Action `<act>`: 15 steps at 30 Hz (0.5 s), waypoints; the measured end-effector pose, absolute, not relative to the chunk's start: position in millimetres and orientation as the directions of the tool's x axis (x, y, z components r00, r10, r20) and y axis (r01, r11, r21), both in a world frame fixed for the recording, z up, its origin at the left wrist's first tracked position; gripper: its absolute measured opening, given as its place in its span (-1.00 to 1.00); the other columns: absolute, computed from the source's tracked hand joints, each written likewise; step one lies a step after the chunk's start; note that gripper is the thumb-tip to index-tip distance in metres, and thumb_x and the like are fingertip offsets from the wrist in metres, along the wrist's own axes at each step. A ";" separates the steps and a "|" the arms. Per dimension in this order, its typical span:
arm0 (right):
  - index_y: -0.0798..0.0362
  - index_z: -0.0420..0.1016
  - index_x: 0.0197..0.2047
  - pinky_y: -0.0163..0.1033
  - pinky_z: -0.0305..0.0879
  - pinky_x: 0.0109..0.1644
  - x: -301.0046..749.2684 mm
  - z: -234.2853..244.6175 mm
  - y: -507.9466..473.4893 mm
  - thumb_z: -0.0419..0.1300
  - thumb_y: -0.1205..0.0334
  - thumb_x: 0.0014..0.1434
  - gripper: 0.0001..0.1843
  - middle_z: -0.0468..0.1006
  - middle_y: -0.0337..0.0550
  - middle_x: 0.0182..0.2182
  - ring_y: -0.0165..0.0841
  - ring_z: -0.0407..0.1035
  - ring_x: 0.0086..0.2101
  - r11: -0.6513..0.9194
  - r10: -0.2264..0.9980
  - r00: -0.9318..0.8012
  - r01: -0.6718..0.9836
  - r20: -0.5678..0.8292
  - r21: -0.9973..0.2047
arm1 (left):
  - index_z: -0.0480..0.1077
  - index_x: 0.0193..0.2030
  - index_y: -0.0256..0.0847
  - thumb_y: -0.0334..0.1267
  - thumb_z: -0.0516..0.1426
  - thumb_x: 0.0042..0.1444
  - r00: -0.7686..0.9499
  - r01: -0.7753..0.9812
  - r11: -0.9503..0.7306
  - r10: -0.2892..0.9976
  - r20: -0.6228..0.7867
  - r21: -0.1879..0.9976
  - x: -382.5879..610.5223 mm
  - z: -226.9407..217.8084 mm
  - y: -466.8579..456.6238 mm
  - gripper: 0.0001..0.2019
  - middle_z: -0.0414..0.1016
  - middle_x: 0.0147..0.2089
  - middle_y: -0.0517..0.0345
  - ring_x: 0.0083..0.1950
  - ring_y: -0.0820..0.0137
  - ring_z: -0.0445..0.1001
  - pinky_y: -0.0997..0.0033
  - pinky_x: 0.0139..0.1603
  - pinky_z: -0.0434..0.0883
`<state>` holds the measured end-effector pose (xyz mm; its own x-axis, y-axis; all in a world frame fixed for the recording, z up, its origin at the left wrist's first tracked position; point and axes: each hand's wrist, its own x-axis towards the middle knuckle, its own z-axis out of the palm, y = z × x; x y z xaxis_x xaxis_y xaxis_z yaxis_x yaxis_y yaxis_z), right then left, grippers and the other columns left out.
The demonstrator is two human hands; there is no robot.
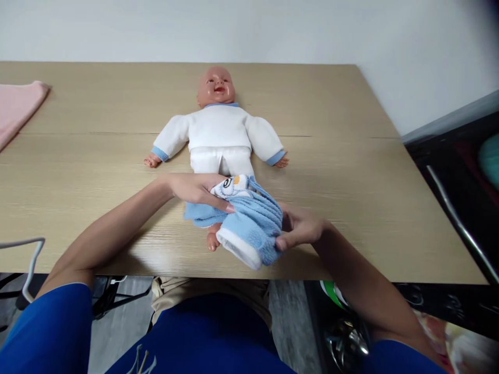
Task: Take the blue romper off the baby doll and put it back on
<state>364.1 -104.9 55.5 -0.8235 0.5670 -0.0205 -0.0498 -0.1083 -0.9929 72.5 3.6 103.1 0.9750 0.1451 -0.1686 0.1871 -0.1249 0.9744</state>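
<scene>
A baby doll [220,124] lies on its back on the table, head toward the wall, in a white top with blue collar and cuffs. Light blue baby pants [253,215] with a white trim and a cartoon patch are bunched over its lower legs. One bare foot [212,240] shows below the pants' left side; the other foot is hidden. My left hand [197,188] grips the pants from above, its thumb on the gathered fabric. At their right side, my right hand [302,226] is closed on the bunched leg, with some fingers hidden behind the cloth.
The wooden table [343,171] meets a white wall [273,31] at the back. A folded pink cloth [19,106] lies at the far left. A white cable [33,265] bends over the front left edge. On the right stands a dark rack with a metal bar [460,223].
</scene>
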 end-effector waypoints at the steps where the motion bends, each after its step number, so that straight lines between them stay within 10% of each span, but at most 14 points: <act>1: -0.05 0.76 -0.04 -0.16 0.70 -0.09 364.5 52.8 -106.5 0.62 -0.36 0.24 -0.44 0.79 -0.17 -0.23 -0.22 0.70 -0.23 -0.121 0.597 -0.802 -0.067 -0.019 -0.990 | 0.69 -0.16 -0.16 0.21 0.46 0.33 0.975 0.193 -0.130 0.134 -0.176 0.973 72.1 102.7 3.2 -0.57 0.78 -0.14 0.01 -0.10 0.12 0.75 0.18 0.02 0.77; 7: -0.16 0.81 0.15 0.05 0.73 0.26 357.7 53.5 -108.7 0.57 -0.43 0.23 -0.36 0.86 -0.05 0.16 0.00 0.76 0.20 -0.269 0.751 -0.648 -0.129 -0.124 -0.955 | 0.61 -0.28 -0.15 0.24 0.38 0.32 0.942 0.270 -0.008 0.209 -0.262 0.963 67.1 106.8 -2.5 -0.54 0.71 -0.31 0.05 -0.30 0.21 0.65 0.27 -0.30 0.64; 15: -0.11 0.63 0.40 0.17 0.54 0.54 351.9 67.6 -124.0 0.75 -0.27 0.08 -0.07 0.76 0.02 0.29 0.07 0.64 0.36 -0.010 0.822 -0.568 0.072 -0.049 -0.997 | 0.73 -0.25 -0.15 0.17 0.53 0.30 0.960 0.277 0.116 0.012 -0.280 0.954 76.9 116.6 -24.9 -0.60 0.81 -0.28 -0.10 -0.22 0.06 0.83 0.08 -0.07 0.78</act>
<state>351.9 -124.0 67.6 -0.5676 0.8219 -0.0493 0.0717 -0.0103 -0.9974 76.9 -24.9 116.6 0.9599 0.0117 -0.2800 0.2768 0.1161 0.9539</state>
